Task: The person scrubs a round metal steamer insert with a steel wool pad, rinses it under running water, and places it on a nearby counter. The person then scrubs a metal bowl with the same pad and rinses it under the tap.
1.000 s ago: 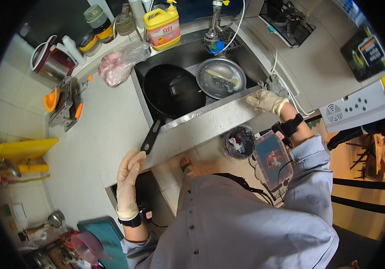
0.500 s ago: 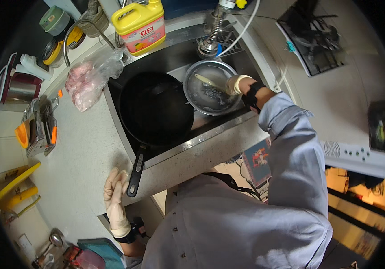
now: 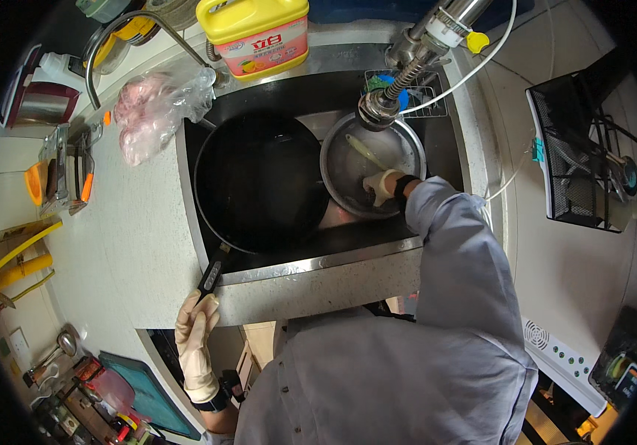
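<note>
A black frying pan (image 3: pixel 259 182) lies in the left part of the sink, its handle (image 3: pixel 214 271) sticking out over the front edge. My gloved left hand (image 3: pixel 196 334) is closed around the end of that handle. To the right of the pan is a round metal basin (image 3: pixel 329 182) of cloudy water. Inside it lies a pale green, long-handled tool (image 3: pixel 365 150), its lower end not clear. My gloved right hand (image 3: pixel 383 187) reaches into the basin, fingers bent together at a dark patch; what they hold is too unclear to name.
A spring-necked faucet (image 3: pixel 400 81) hangs over the basin. Behind the sink stands a yellow detergent jug (image 3: pixel 255 41). On the left counter are a clear bag of pinkish contents (image 3: pixel 155 111) and a metal rack (image 3: pixel 66 167). A black mesh holder (image 3: pixel 582 156) with utensils is at right.
My left hand has come onto the end of the pan handle. My right hand has moved from the basin's right rim down into the water. The view has shifted.
</note>
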The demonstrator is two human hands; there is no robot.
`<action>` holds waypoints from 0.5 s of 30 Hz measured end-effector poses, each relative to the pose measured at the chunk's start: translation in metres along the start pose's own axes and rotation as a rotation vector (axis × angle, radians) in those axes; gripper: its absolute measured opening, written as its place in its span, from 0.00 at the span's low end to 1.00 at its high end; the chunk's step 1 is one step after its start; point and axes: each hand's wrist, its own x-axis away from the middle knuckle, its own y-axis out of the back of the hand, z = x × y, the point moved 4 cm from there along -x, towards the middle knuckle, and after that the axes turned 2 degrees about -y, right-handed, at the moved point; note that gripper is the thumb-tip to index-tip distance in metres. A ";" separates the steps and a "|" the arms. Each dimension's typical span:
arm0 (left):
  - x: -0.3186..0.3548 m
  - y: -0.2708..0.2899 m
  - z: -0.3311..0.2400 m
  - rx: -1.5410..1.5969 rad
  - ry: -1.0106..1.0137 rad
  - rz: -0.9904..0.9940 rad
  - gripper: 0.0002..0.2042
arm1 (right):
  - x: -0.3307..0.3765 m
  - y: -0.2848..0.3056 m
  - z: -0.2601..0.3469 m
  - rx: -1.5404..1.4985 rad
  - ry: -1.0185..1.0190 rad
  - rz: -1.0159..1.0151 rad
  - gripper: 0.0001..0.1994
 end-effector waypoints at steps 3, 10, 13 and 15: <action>-0.004 -0.002 -0.002 0.057 0.032 -0.009 0.17 | 0.026 0.023 -0.012 -0.049 0.153 -0.247 0.31; -0.026 -0.043 -0.025 0.045 -0.046 0.273 0.17 | 0.102 0.037 -0.019 -0.900 0.200 -0.490 0.22; -0.031 -0.084 -0.041 -0.031 -0.107 0.486 0.18 | 0.122 0.037 -0.008 -0.567 0.092 -0.613 0.22; -0.034 -0.113 -0.048 -0.125 -0.105 0.622 0.22 | 0.130 0.037 -0.005 -0.665 0.118 -0.612 0.21</action>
